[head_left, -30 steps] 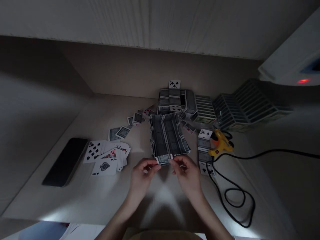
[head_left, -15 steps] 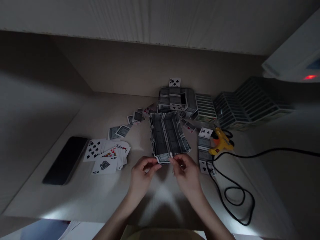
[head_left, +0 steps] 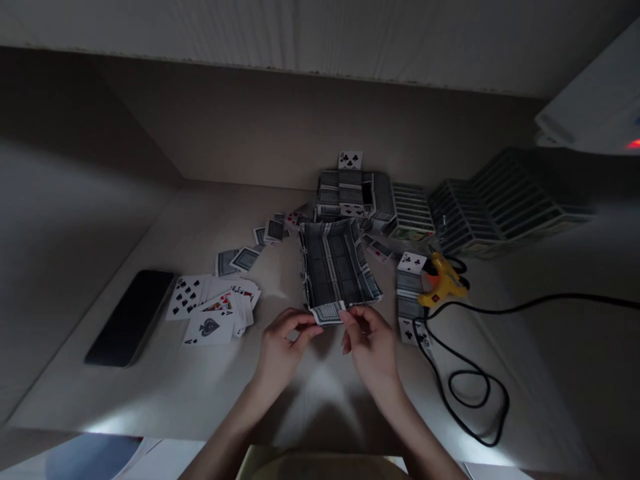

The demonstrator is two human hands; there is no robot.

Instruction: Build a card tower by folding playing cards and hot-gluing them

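Note:
A tray-like box made of playing cards (head_left: 333, 263), with raised walls and patterned card backs inside, lies in front of me. At its near end is a face-down playing card (head_left: 329, 313). My left hand (head_left: 287, 337) pinches the left corner of that card between thumb and fingers. On the card's right end, my right hand (head_left: 369, 337) is closed with its thumb on top. Whether the card is fixed to the box, I cannot tell.
A yellow glue gun (head_left: 443, 280) with a looping black cable (head_left: 493, 393) lies at right, beside a strip of cards (head_left: 410, 307). Loose cards (head_left: 213, 327) and a phone (head_left: 131, 319) are at left. Card-built structures (head_left: 350, 193) line the back.
The view has tilted slightly, so the scene sits a little differently. Both hands keep their hold on the card, with hardly any movement.

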